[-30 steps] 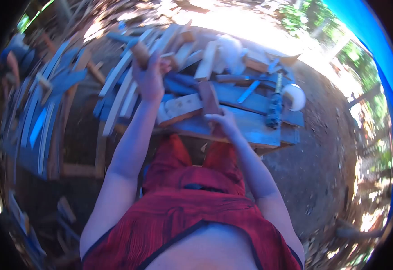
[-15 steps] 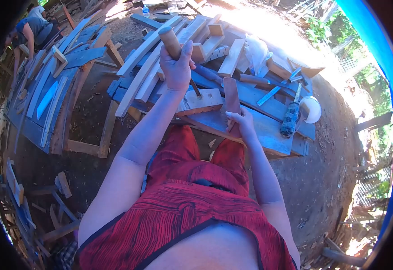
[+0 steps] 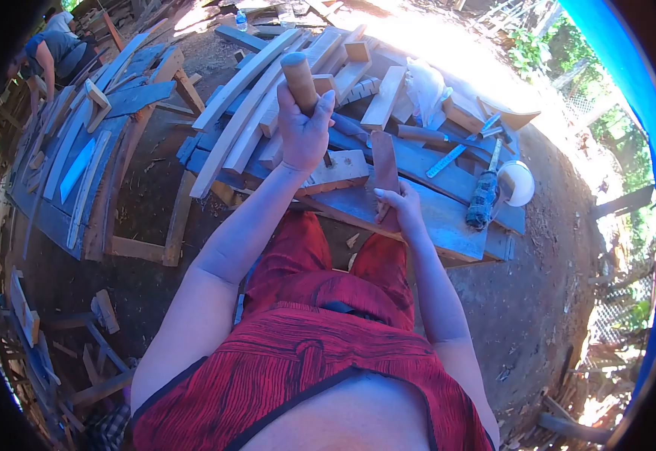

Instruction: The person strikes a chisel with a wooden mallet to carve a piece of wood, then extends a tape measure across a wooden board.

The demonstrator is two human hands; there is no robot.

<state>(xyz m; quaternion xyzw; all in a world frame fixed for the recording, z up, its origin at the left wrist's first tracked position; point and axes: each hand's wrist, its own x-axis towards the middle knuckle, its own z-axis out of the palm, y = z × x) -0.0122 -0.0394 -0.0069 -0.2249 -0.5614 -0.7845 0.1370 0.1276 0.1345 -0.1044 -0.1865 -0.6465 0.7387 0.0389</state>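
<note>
My left hand (image 3: 305, 135) is wrapped round the thick wooden handle of a chisel (image 3: 299, 79). A short bit of its dark blade shows below the fist, against a pale wood block (image 3: 339, 170) at the bench's near edge. Whether the tip sits in the block cannot be made out. Closed round the lower end of a flat reddish-brown wooden bat (image 3: 384, 161) is my right hand (image 3: 401, 207), just right of the block. The bat points up and away from me, apart from the chisel.
Long planed battens (image 3: 241, 83) lie across the workbench (image 3: 448, 218). To the right are a hammer (image 3: 486, 150), a blue ruler (image 3: 446, 161), a power tool (image 3: 483, 199) and a white round object (image 3: 517, 184). Another person (image 3: 57, 52) bends over a wood stack at far left.
My left hand and the chisel handle have shifted right and slightly down, and less blade shows under the fist. My right hand and the bat stay almost where they were.
</note>
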